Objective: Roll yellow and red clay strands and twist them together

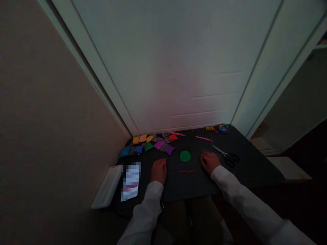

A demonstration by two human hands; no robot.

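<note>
A flat green disc (185,156) lies on the dark tabletop between my hands, and a thin, slightly curved red strip (186,171) lies just below it. To the left of both, my left hand (158,171) rests palm down, its fingers loosely bent; a small pink spot shows at its fingertips, too small to make out. On the other side my right hand (210,162) also rests on the table, fingers laid loosely toward the disc, with no object visible in it. Scissors with black handles (230,159) lie to its right, their blades pointing up and left.
Small colourful packets, including a purple one (170,149) and a teal one (125,151), line the back left. Pink sticks (204,139) and a multicoloured decorated piece (223,128) lie toward the back. A lit screen (131,180) stands left. A white panel (178,68) rises behind the table.
</note>
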